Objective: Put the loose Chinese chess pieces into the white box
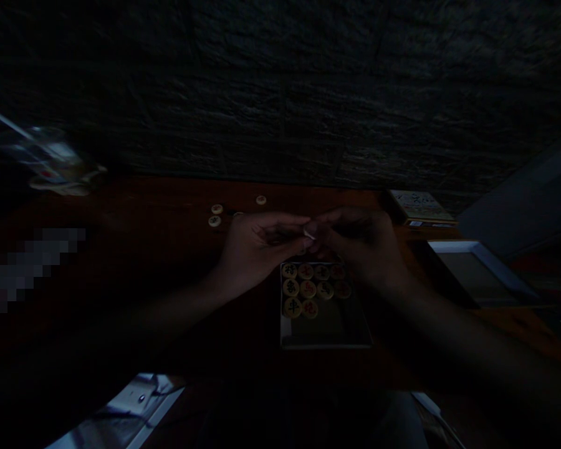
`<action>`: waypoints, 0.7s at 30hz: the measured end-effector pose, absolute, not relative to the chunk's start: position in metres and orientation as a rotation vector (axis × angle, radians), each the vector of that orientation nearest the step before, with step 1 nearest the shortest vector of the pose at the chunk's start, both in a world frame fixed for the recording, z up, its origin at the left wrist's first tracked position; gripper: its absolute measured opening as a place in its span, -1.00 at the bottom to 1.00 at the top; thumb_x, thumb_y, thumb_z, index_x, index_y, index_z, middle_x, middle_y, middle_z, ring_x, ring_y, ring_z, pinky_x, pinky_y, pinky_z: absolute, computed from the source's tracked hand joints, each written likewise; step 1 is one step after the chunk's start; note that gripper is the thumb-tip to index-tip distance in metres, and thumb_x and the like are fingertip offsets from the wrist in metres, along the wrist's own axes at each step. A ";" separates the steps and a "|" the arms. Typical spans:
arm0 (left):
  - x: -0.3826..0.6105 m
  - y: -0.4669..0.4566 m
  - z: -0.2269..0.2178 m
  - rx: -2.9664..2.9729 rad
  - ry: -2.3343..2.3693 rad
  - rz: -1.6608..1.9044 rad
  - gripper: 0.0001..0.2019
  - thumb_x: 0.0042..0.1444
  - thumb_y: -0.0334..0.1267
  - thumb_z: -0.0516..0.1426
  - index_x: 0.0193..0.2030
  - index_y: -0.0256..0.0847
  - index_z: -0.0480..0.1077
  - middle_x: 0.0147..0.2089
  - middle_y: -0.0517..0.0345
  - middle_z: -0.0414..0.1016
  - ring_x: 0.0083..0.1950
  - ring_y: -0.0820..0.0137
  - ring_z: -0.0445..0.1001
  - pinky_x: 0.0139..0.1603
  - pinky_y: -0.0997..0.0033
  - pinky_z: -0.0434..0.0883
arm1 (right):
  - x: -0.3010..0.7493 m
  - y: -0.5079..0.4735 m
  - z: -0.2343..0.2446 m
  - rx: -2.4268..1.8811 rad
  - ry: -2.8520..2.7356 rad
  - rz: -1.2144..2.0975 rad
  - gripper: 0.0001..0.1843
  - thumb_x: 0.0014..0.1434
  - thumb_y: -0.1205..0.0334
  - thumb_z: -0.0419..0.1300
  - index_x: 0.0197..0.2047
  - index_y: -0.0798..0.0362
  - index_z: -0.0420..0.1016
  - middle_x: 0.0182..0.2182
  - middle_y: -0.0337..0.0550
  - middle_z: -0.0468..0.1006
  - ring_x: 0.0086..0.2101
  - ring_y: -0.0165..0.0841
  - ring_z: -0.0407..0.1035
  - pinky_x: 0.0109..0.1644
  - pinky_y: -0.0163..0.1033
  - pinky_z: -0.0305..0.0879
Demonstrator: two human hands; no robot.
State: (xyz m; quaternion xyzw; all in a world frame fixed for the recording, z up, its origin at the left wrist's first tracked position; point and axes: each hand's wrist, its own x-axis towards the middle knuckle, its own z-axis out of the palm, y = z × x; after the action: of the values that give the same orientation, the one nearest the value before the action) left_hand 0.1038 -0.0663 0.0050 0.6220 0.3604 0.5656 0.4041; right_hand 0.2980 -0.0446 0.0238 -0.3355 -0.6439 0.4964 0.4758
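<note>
My left hand (255, 243) and my right hand (367, 240) meet at the fingertips above the far end of an open shallow box (327, 347). Both are closed in a pinch around a small pale thing (309, 234); only a thin light edge shows, too little to tell its kind. Inside the box, Chinese chess pieces (293, 307) with black and red characters lie face up in rows at the far side. Loose pieces (217, 209) rest on the table beyond my left hand, one of them partly hidden by it.
The box's lid or tray (477, 274) lies at the right on the wooden table (168, 199), with a printed box (421, 207) behind it. A clear plastic cup (58, 159) stands at the far left. A dark stone wall (280, 93) rises behind. The light is very dim.
</note>
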 end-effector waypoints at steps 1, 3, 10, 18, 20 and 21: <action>0.104 -0.066 0.005 1.566 0.908 1.428 -0.73 0.09 -0.21 0.48 -0.05 -0.15 0.72 -0.07 0.01 0.78 -0.08 0.22 0.76 0.04 0.27 0.67 | 0.298 -0.045 0.025 -0.830 -1.576 1.214 -0.63 0.09 -0.08 0.56 -0.24 0.07 0.77 -0.45 -0.13 0.73 -0.49 -0.36 0.60 -0.40 -0.33 0.57; 0.104 -0.065 0.006 1.533 0.922 1.435 -0.76 0.10 -0.19 0.47 -0.08 -0.13 0.73 -0.04 0.01 0.78 -0.05 0.20 0.76 0.06 0.24 0.66 | 0.298 -0.046 0.027 -0.842 -1.576 1.216 -0.62 0.12 -0.10 0.54 -0.23 0.07 0.78 -0.44 -0.11 0.74 -0.49 -0.35 0.61 -0.40 -0.31 0.57; 0.102 -0.058 0.003 1.247 0.856 1.448 -0.80 0.15 -0.16 0.45 -0.10 -0.13 0.73 -0.06 0.02 0.78 -0.08 0.22 0.76 0.10 0.17 0.66 | 0.299 -0.044 0.027 -0.807 -1.637 1.170 -0.76 0.19 0.01 0.51 -0.13 -0.06 0.81 -0.31 -0.15 0.79 -0.36 -0.28 0.67 -0.24 -0.22 0.62; 0.105 -0.061 0.005 1.089 0.745 1.409 -0.83 0.11 -0.26 0.47 -0.14 -0.13 0.72 -0.07 0.08 0.77 -0.08 0.30 0.75 0.10 0.24 0.66 | 0.300 -0.049 0.024 -0.803 -1.770 0.831 -0.81 0.21 0.09 0.50 -0.11 -0.11 0.81 -0.17 -0.14 0.79 -0.21 -0.20 0.68 -0.10 -0.13 0.62; 0.105 -0.061 0.007 1.046 0.755 1.372 -0.83 0.10 -0.28 0.47 -0.14 -0.13 0.73 -0.07 0.07 0.77 -0.09 0.30 0.75 0.09 0.23 0.66 | 0.302 -0.050 0.025 -0.806 -1.819 0.740 -0.82 0.22 0.10 0.49 -0.10 -0.11 0.80 -0.17 -0.14 0.78 -0.22 -0.20 0.67 -0.11 -0.14 0.60; 0.105 -0.061 0.008 1.019 0.753 1.351 -0.84 0.11 -0.28 0.46 -0.15 -0.14 0.73 -0.09 0.06 0.77 -0.11 0.30 0.75 0.06 0.24 0.66 | 0.303 -0.050 0.025 -0.806 -1.843 0.701 -0.82 0.22 0.12 0.49 -0.09 -0.11 0.80 -0.18 -0.14 0.78 -0.22 -0.22 0.66 -0.12 -0.15 0.59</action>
State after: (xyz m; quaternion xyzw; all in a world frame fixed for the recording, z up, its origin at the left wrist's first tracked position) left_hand 0.1053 -0.0613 0.0084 0.4397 0.3250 0.5829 0.6011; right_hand 0.3031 -0.0496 0.0248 -0.3309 -0.7568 0.2880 0.4845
